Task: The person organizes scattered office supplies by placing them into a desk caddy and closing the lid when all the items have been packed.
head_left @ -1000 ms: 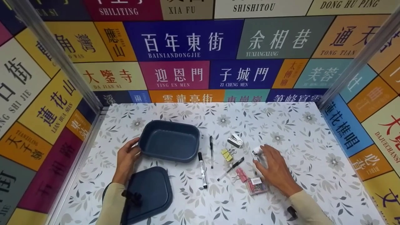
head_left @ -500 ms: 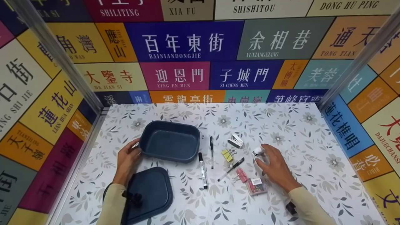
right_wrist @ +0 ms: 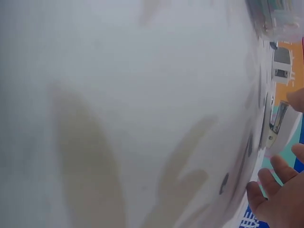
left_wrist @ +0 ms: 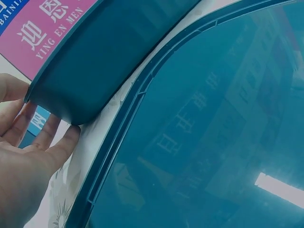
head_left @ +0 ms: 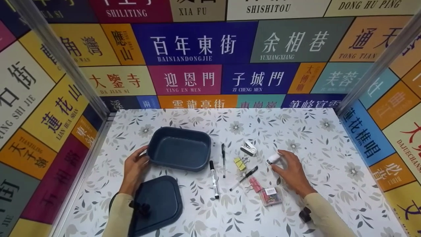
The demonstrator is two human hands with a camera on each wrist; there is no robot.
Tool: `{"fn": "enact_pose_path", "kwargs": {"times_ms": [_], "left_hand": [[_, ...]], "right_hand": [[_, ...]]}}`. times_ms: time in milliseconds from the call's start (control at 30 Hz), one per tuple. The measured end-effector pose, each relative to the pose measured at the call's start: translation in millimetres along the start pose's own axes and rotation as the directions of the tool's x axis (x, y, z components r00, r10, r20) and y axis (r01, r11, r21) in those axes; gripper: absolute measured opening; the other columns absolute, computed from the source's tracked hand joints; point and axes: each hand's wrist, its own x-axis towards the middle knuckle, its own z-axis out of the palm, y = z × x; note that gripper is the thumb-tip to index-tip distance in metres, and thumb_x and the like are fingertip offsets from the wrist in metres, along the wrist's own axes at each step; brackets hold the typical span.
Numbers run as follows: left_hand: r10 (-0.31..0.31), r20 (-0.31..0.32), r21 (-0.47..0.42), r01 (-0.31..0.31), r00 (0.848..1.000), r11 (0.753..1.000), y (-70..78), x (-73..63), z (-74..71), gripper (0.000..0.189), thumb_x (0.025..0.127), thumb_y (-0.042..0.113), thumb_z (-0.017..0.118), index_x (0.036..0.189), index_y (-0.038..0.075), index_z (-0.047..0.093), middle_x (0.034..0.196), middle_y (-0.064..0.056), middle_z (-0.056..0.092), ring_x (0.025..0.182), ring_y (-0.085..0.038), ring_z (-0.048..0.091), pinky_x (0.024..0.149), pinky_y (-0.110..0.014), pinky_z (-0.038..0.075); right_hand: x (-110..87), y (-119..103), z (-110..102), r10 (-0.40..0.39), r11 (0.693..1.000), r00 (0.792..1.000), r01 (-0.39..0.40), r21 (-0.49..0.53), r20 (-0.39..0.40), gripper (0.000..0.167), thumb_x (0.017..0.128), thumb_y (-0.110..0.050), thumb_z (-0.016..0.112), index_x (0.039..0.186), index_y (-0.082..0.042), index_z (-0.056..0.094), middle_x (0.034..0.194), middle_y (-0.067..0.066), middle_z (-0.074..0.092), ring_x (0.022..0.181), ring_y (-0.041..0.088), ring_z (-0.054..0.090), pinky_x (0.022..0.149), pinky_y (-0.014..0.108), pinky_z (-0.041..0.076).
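Observation:
At the left, my left hand (head_left: 135,168) grips the near-left corner of a dark blue rectangular lunch box (head_left: 179,149). In the left wrist view, fingertips (left_wrist: 71,133) touch its rim and bottom corner. My right hand (head_left: 292,171) is spread around a small white object (head_left: 273,159) with a dark mark on one end, lying on the table between thumb and forefinger. In the right wrist view, a white piece with a metal strip (right_wrist: 285,123) shows between the parted fingers.
The lid (head_left: 159,200) lies under my left forearm. Also on the flowered table are a marker (head_left: 214,181), black pens (head_left: 223,158), yellow binder clips (head_left: 240,163), a mini stapler (head_left: 249,148), a pink clip (head_left: 255,185) and a clear box (head_left: 271,196) of small coloured items.
My right hand has drawn back slightly to the right, uncovering more of the white object, whose marked end stays in place. My left hand and the lunch box have not moved.

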Motion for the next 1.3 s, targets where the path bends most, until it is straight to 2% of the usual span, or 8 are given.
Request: {"fn": "enact_pose_path", "kwargs": {"times_ms": [233, 533, 867, 1100, 1300], "left_hand": [[-0.027, 0.000, -0.032, 0.027, 1.000, 0.999, 1.4, -0.1, -1.8, 0.050, 0.102, -0.014, 0.061, 0.152, -0.006, 0.061, 0.135, -0.028, 0.068, 0.111, -0.025, 0.072, 0.089, -0.037, 0.062], [-0.025, 0.013, -0.033, 0.025, 1.000, 0.999, 1.8, 1.4, -2.9, 0.051, 0.103, -0.012, 0.060, 0.153, -0.007, 0.059, 0.134, -0.025, 0.070, 0.115, -0.025, 0.072, 0.092, -0.035, 0.061], [-0.025, 0.008, -0.039, 0.025, 1.000, 0.999, 2.9, 1.4, -1.8, 0.050, 0.103, -0.013, 0.060, 0.152, -0.008, 0.060, 0.131, -0.026, 0.070, 0.109, -0.023, 0.073, 0.088, -0.034, 0.061], [-0.017, 0.001, -0.032, 0.017, 1.000, 0.999, 1.7, 2.0, -0.2, 0.049, 0.102, -0.013, 0.061, 0.151, -0.009, 0.061, 0.126, -0.021, 0.072, 0.097, -0.017, 0.072, 0.081, -0.032, 0.060], [-0.009, -0.003, 0.014, 0.009, 1.000, 1.000, 0.7, 1.8, -0.2, 0.048, 0.103, -0.011, 0.063, 0.151, -0.008, 0.061, 0.139, -0.022, 0.067, 0.104, -0.017, 0.072, 0.085, -0.032, 0.061]], "right_hand": [[5.9, 5.8, -0.8, -0.004, 1.000, 1.000, 0.004, 0.010, 0.006, 0.063, 0.094, -0.004, 0.087, 0.150, 0.003, 0.060, 0.150, 0.027, 0.058, 0.142, 0.048, 0.048, 0.121, 0.062, 0.034], [11.2, 9.1, -1.9, 0.001, 1.000, 1.000, -0.002, 0.017, 0.016, 0.058, 0.096, 0.000, 0.083, 0.150, 0.002, 0.062, 0.149, 0.025, 0.061, 0.138, 0.043, 0.049, 0.118, 0.060, 0.036], [16.0, 10.4, -0.3, -0.001, 1.000, 1.000, 0.001, 0.021, -0.007, 0.054, 0.092, 0.005, 0.084, 0.144, 0.000, 0.070, 0.143, 0.024, 0.067, 0.129, 0.039, 0.053, 0.112, 0.049, 0.039], [13.9, 9.5, -2.5, 0.024, 1.000, 1.000, -0.024, -0.001, -0.005, 0.037, 0.094, 0.001, 0.084, 0.130, 0.000, 0.075, 0.133, 0.022, 0.072, 0.122, 0.038, 0.057, 0.108, 0.051, 0.042], [9.2, 10.2, -1.6, 0.040, 0.999, 0.999, -0.041, -0.023, -0.032, 0.029, 0.093, -0.002, 0.087, 0.120, -0.002, 0.078, 0.122, 0.017, 0.075, 0.115, 0.033, 0.061, 0.101, 0.038, 0.044]]}}
